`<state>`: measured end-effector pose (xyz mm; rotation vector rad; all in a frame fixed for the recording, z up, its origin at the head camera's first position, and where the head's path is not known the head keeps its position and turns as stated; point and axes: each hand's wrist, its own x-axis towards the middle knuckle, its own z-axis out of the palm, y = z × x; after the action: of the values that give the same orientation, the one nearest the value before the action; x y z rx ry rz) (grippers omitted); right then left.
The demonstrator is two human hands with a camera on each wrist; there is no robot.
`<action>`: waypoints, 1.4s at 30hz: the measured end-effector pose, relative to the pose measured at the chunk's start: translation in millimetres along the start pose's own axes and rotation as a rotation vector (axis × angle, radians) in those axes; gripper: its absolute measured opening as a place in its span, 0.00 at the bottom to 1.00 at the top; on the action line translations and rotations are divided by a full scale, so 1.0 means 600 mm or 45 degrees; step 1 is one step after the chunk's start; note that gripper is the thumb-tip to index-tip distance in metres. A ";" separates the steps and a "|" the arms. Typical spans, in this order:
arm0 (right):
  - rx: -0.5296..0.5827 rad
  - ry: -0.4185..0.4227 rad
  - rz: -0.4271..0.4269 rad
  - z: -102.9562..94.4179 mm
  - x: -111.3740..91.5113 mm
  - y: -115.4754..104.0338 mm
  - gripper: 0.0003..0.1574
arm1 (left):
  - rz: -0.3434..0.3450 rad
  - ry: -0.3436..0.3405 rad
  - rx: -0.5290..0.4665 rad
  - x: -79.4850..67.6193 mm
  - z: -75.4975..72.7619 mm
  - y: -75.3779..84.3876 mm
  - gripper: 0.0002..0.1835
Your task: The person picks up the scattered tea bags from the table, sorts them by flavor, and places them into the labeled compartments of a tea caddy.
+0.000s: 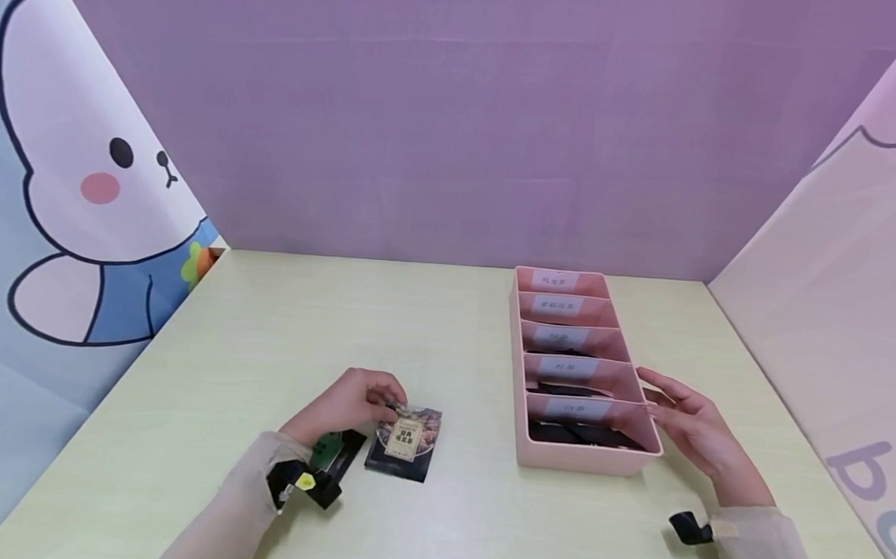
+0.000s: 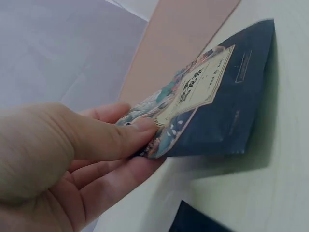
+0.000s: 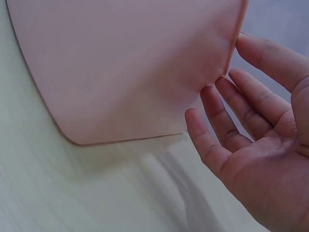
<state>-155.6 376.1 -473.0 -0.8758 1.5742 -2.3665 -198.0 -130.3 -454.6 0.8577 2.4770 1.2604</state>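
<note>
My left hand [image 1: 348, 407] pinches a dark tea sachet [image 1: 403, 446] by its upper left edge, between thumb and fingers. In the left wrist view the sachet [image 2: 212, 104], with its cream label and painted pattern, is tilted up off the table. A second dark packet with a green label [image 1: 326, 451] lies partly hidden under my left wrist. My right hand [image 1: 700, 431] touches the right side of a pink divided box [image 1: 586, 461], its fingers extended along the wall and rim. The right wrist view shows these fingertips [image 3: 210, 94] against the pink wall.
The box has several compartments in a row, each with a white label [image 1: 576, 408]. Dark packets [image 1: 584, 434] lie in the nearer compartments. A purple backdrop [image 1: 454, 146] stands behind the pale table [image 1: 304, 307], with printed panels at both sides.
</note>
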 end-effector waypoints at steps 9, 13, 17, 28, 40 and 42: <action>-0.011 -0.012 -0.015 -0.003 0.002 -0.001 0.35 | -0.063 0.164 -0.098 0.007 -0.009 0.008 0.08; 0.000 -0.017 -0.013 -0.003 0.001 -0.002 0.34 | -0.071 0.203 -0.121 0.008 -0.011 0.015 0.08; 0.000 -0.026 -0.012 -0.003 0.002 -0.002 0.34 | -0.078 0.248 -0.198 0.014 -0.016 0.021 0.08; 0.007 -0.029 -0.006 -0.005 0.000 0.000 0.35 | -0.054 0.304 -0.232 0.057 -0.052 0.064 0.08; -0.005 -0.021 -0.015 -0.005 -0.001 0.004 0.35 | -0.060 0.372 -0.209 0.124 -0.082 0.105 0.09; -0.003 -0.023 -0.016 -0.005 -0.001 0.004 0.35 | -0.058 0.372 -0.226 0.137 -0.082 0.111 0.09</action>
<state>-157.3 377.9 -476.4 -0.9072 1.5700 -2.3586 -259.5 -83.4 -367.6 0.6069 2.5285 1.6637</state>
